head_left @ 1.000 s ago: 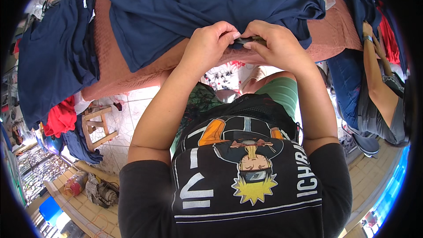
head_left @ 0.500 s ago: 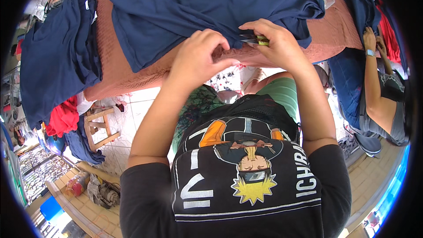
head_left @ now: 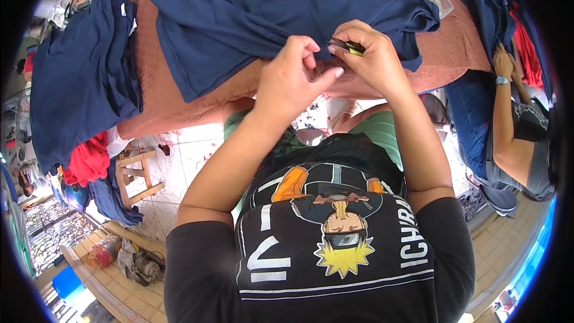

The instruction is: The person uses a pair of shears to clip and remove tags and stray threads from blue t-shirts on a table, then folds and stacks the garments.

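A navy blue garment (head_left: 257, 18) lies spread over the table, its near edge creased and reaching my hands. My right hand (head_left: 373, 57) is closed around small thread snips (head_left: 354, 48) with yellow-green and black handles; their blades point left, toward my left hand. My left hand (head_left: 296, 75) is at the garment's near edge with nothing visible in it. Its thumb stands apart from the curled index finger, and the other fingers are partly hidden.
A brown cloth (head_left: 158, 113) covers the table. Stacked navy garments (head_left: 84, 78) hang over its left end, above red fabric (head_left: 88, 158). A clear plastic container (head_left: 441, 3) sits at the back right. At far right, a co-worker's hands (head_left: 503, 63) touch dark fabric. A wooden stool (head_left: 139, 176) stands lower left.
My left hand has shifted right and turned, its thumb nearer my right hand. The snips have tilted, and my right fingers have drawn in around them.
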### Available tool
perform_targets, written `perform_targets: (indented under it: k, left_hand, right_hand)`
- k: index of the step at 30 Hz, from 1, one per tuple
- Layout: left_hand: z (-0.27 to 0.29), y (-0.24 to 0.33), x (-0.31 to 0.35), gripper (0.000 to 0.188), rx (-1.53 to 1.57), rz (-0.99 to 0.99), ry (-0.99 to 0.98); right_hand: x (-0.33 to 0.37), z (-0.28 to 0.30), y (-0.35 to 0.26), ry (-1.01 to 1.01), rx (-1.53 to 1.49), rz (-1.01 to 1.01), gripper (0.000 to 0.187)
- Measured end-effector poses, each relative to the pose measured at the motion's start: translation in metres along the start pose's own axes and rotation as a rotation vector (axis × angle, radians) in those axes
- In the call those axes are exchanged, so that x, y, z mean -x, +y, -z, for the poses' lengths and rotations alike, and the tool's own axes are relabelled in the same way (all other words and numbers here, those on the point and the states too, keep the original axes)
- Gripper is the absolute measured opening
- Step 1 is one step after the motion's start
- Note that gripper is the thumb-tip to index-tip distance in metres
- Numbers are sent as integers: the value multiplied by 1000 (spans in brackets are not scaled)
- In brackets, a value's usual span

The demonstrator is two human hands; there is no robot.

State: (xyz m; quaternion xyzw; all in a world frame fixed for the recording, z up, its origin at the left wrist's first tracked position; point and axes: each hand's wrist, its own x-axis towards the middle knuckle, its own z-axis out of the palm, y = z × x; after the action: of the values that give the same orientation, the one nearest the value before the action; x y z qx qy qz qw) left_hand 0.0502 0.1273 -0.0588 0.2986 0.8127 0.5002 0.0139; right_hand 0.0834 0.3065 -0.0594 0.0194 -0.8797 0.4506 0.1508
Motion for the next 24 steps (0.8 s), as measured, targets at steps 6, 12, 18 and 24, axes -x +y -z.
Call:
perform_targets:
  k: [6,12,18,24]
  left_hand:
    - [-24,-10,-24,41,-177,-216,351]
    - [-1,5,-29,21,295,69,116]
    - [17,-8,-14,38,769,315,-205]
    - [10,-5,-7,24,460,201,-63]
  right_hand:
    - [-7,1,-15,73,-75,61,15]
    - [-11,13,-31,89,-74,7,13]
    - [-15,11,-17,78,-239,-80,14]
    - [-16,2,-15,73,-379,-126,14]
